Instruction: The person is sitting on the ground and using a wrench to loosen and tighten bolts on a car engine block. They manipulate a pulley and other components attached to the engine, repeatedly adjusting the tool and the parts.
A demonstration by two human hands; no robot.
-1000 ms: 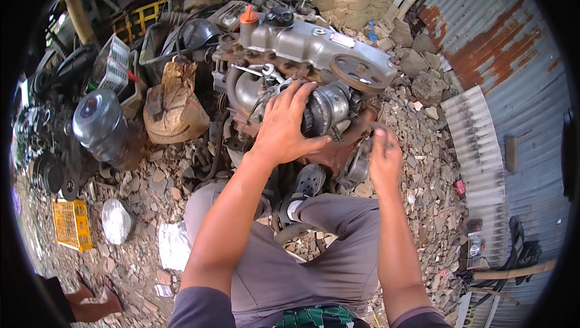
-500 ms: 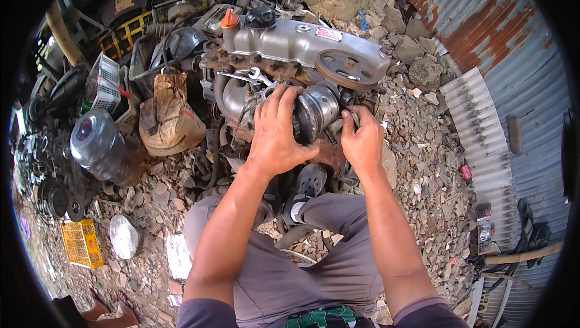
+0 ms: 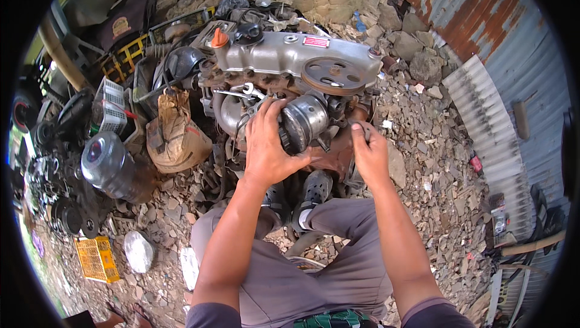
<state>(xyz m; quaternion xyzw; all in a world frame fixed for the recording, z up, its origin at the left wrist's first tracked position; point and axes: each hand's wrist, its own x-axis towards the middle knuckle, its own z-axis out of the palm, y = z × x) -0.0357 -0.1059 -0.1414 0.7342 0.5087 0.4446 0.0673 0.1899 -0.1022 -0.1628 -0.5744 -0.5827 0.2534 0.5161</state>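
A car engine with a silver valve cover stands on the rubble in front of me. On its near side sits a round, grimy metal canister-like part with a dark rim. My left hand is wrapped around this part's left side, thumb underneath. Just right of it, apart from the part, my right hand is closed in a pinch; what its fingers hold is too small to make out. A spoked pulley is mounted above the part. An open-ended wrench lies on the engine beyond my left hand.
A brown paper sack and a clear plastic jug stand at left among piled parts. A yellow crate lies lower left, near another person's feet. Corrugated metal sheets line the right side. Broken stone covers the ground.
My right hand has drawn away from the round part, a little right and toward me. My left hand stays on it. The whole view has shifted slightly.
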